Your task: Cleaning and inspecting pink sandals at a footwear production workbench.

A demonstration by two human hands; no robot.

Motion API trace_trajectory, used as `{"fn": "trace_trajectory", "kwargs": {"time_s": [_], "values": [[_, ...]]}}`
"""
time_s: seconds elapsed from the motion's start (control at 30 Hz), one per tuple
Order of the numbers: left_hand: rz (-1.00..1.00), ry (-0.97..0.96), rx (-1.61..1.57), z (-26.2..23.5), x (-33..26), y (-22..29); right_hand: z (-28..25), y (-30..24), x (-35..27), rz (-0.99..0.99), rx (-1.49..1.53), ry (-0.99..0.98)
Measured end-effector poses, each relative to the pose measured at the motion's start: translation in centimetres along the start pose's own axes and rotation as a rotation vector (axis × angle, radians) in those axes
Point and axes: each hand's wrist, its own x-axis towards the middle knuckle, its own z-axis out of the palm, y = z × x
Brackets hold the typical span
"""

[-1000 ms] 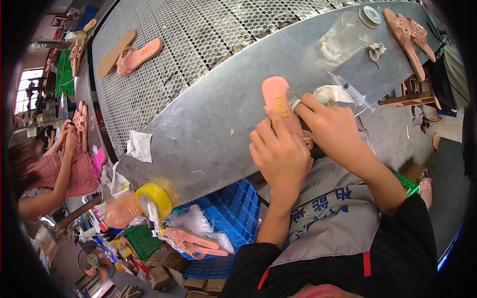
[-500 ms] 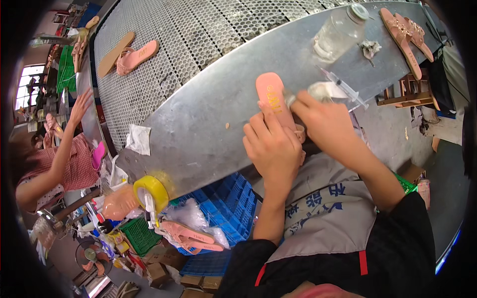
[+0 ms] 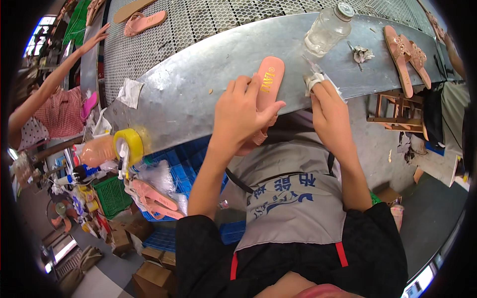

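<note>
The left hand (image 3: pixel 241 111) grips a pink sandal (image 3: pixel 273 72) around its middle, over the near edge of the metal table (image 3: pixel 184 94); its long axis runs away from the body, leaning slightly right, heel end outward, strap end inward. The right hand (image 3: pixel 329 109) pinches a white cloth (image 3: pixel 313 80) beside a syringe (image 3: pixel 312 64). Beyond stands a lidded clear jar (image 3: pixel 328 31), contents indistinct; at lower left, clear plastic (image 3: pixel 155 176) and more pink sandals (image 3: pixel 149 196) lie at a blue crate (image 3: pixel 198 155).

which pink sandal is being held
The sandal in the left hand, partly over the metal table; the one on the mesh and the pair at right lie untouched.
</note>
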Motion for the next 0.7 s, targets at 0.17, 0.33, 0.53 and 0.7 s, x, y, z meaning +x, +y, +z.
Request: {"fn": "trace_trajectory", "kwargs": {"time_s": [0.17, 0.33, 0.53, 0.7], "values": [[-0.124, -0.176, 0.208, -0.5, 0.8, 3.6, -1.8, 0.4, -1.7, 0.023, 0.176, -0.046], [-0.095, -0.197, 0.343, 0.3, 0.9, 3.9, -3.1, 0.8, -2.5, 0.035, 0.335, -0.065], [0.232, -0.282, 0.461, -3.7, 1.4, 0.9, -4.2, 1.1, -4.0, 0.139, 0.458, -0.141], [0.411, -0.336, 0.16, -4.8, 1.9, -2.7, -1.9, 2.3, -5.1, -0.012, 0.246, -0.201]]}}
